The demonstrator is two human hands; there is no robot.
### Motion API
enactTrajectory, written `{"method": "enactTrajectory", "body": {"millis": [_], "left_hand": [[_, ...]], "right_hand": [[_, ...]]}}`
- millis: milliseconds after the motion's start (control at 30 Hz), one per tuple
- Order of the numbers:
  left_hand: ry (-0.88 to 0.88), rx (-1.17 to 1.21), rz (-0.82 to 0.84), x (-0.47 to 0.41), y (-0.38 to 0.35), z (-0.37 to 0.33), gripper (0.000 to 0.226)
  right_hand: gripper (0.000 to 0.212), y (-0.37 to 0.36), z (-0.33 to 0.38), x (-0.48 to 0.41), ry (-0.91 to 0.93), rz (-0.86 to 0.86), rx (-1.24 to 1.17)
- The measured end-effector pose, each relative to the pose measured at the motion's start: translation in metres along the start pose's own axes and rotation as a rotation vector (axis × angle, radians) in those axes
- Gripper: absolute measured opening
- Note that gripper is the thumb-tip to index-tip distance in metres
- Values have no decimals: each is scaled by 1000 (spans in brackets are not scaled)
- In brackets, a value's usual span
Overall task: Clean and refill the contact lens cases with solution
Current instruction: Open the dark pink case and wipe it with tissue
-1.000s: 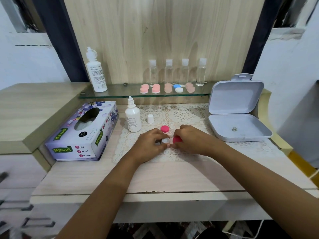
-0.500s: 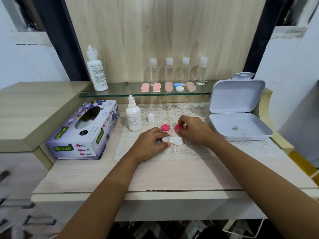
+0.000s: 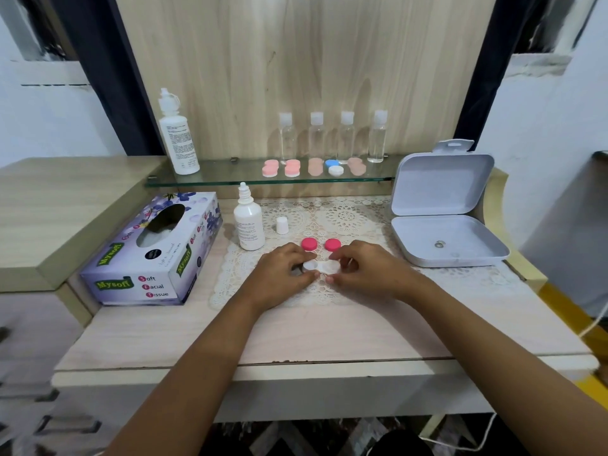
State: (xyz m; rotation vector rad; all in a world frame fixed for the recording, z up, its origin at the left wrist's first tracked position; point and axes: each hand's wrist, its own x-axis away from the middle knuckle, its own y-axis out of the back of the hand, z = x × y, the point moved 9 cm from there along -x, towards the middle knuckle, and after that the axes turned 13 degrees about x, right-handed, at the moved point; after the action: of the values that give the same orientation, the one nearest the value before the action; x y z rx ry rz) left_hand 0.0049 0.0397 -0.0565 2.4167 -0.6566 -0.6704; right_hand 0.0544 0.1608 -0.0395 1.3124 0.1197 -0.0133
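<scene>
Pale wood desk (image 3: 329,337) against a wood-panel wall; lace doily (image 3: 345,218) spread over the middle. White lens case (image 3: 321,267) lies on the doily between the two hands, both wells uncapped. Left hand (image 3: 281,273) curls fingers and thumb round the left well. Right hand (image 3: 367,268) pinches the right well between forefinger and thumb. Two pink caps (image 3: 309,244) sit side by side just behind the case. Solution bottle (image 3: 249,227) upright to the left, nozzle bare, its small white cap (image 3: 282,225) standing beside it. Tissue box (image 3: 151,255) far left. Open white hinged box (image 3: 444,238) at right. Glass shelf (image 3: 230,179) behind carries a taller bottle (image 3: 179,139), four clear bottles (image 3: 316,136) and more capped cases (image 3: 292,168).
</scene>
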Motion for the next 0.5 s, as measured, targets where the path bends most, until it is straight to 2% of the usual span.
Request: {"method": "enactTrajectory", "body": {"millis": [167,300,400,500], "left_hand": [[1,-3,6,2,0,-2,39],[-10,-103,17,3,-1,-4,51],[-24,-285,32,4,-4,-7,53],[52,-364,45,5,-4,-3,56]], "right_hand": [[29,-2,-1,0,-37,-90,-11],[18,4,-7,4,-93,-160,-89],[18,15,-19,10,-165,-221,-110],[23,31,-30,18,-202,-262,-117]]}}
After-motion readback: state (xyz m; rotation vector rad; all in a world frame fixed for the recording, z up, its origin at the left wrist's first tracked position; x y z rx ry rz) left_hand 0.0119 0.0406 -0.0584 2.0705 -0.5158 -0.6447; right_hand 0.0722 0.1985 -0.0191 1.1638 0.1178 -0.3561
